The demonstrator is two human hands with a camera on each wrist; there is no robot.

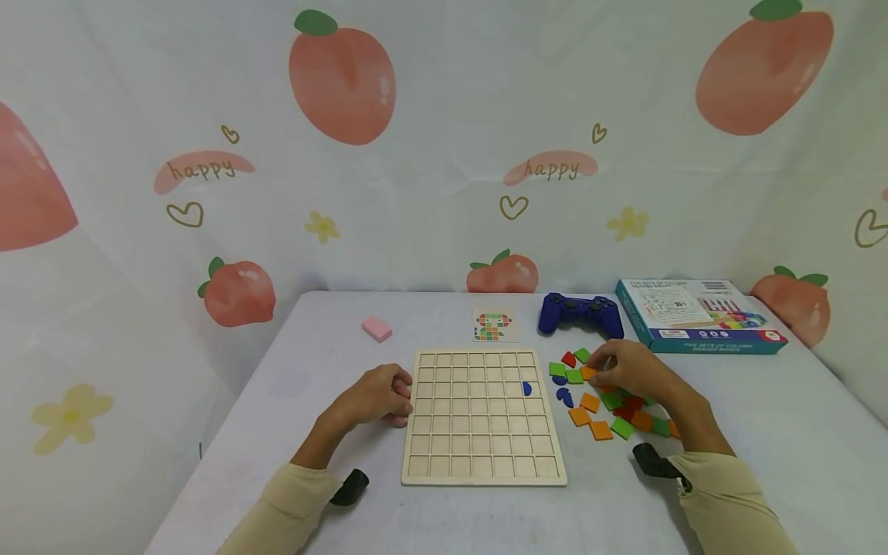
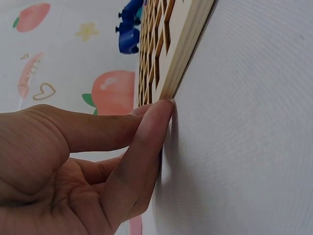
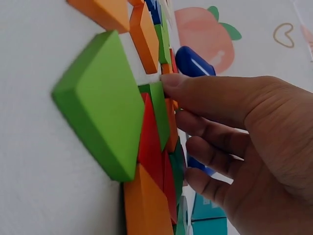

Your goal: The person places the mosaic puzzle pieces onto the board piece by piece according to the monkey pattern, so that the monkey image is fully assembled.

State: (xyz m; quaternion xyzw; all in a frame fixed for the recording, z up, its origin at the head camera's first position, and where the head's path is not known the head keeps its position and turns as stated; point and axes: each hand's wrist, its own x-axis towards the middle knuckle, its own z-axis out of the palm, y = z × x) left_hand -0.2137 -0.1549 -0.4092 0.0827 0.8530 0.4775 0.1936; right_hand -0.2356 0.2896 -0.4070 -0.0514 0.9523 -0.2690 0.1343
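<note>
A pale wooden grid board (image 1: 482, 420) lies flat on the table, a blue half-round piece (image 1: 527, 388) in one of its right-hand squares. At the board's left edge, my left hand (image 1: 378, 395) holds on with thumb and bent fingers; a fingertip touches the board's side (image 2: 183, 54) in the left wrist view. My right hand (image 1: 630, 368) is over the loose pieces, fingers bent, its fingertips right at an orange tile (image 1: 588, 373). I cannot tell whether they pinch it. Close below the thumb in the right wrist view are a green tile (image 3: 159, 115) and a red piece (image 3: 150, 142).
Right of the board spread several orange, green, red and blue pieces (image 1: 602, 430). Behind the board lies a small pattern card (image 1: 494, 326). A blue game controller (image 1: 581, 312) and a flat box (image 1: 701, 316) sit at the back right, a pink block (image 1: 377, 328) at the back left.
</note>
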